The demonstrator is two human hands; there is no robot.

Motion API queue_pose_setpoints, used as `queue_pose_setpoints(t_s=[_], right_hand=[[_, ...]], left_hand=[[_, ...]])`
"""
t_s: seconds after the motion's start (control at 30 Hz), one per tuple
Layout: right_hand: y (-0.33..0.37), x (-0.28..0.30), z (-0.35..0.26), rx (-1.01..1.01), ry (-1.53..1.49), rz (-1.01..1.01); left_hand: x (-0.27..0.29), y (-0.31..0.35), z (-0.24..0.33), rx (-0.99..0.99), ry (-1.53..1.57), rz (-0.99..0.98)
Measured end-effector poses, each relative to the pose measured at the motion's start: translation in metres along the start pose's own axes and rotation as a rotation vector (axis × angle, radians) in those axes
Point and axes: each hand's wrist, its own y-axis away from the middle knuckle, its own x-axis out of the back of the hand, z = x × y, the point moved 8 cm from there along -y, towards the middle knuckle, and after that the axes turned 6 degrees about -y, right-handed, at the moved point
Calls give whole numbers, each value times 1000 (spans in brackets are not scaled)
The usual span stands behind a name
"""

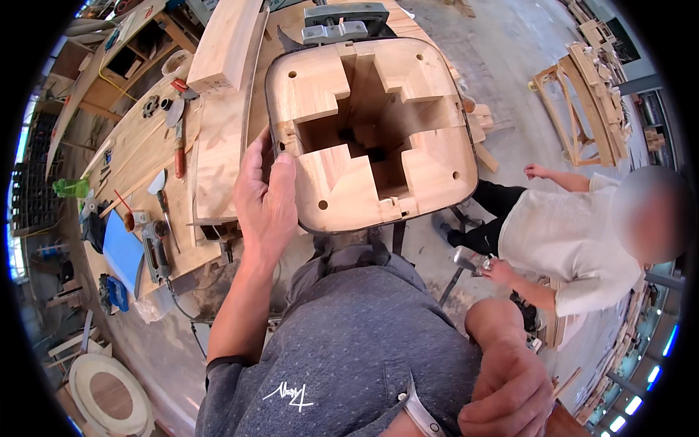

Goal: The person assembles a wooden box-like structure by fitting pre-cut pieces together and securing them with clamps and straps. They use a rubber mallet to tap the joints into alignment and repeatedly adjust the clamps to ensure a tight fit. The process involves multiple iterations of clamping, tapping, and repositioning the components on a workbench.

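A large hollow wooden block point(335, 167) with rounded corners, a stepped cross-shaped opening and a dark edge sits at the bench's near end, its open face toward me. My left hand point(268, 197) grips its left edge, thumb on the face and fingers along the side. Small round holes show near the block's corners. Away from it, my right hand point(507, 390) is held close to my chest at the lower right, fingers curled in. Whatever those fingers hold, if anything, is hidden. Behind the block is a grey metal clamp or vise point(338, 25).
On the left bench point(138, 160) lie a nail gun point(155, 247), a putty knife point(162, 193), a blue sheet point(122, 251) and several hand tools. A squared timber point(227, 44) rests beside the block. At right, another person point(568, 233) holds a silver tool point(470, 258). A wooden frame point(575, 109) stands beyond.
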Motion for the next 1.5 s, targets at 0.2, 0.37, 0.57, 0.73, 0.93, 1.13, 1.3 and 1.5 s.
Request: queue_pose_setpoints(t_s=[0.2, 0.37, 0.57, 0.73, 0.93, 1.13, 1.3, 1.5], right_hand=[[-10, 7, 12, -17, 130, 181], [-7, 10, 13, -9, 113, 193], [-4, 8, 4, -66, 202, 210], [-3, 16, -3, -36, 238, 357], [-1, 14, -5, -146, 346, 404], [-3, 9, -4, -78, 190, 131], [0, 13, -9, -56, 250, 242], [7, 17, -16, -59, 228, 274]], left_hand=[[2, 2, -4, 77, 6, 11], [2, -1, -1, 32, -55, 10], [4, 4, -6, 76, -62, -16], [2, 2, -8, 68, -31, -7], [2, 0, -8, 36, -62, -2], [2, 3, -11, 79, -33, -5], [1, 4, -11, 81, 5, -18], [0, 4, -8, 80, -21, -24]])
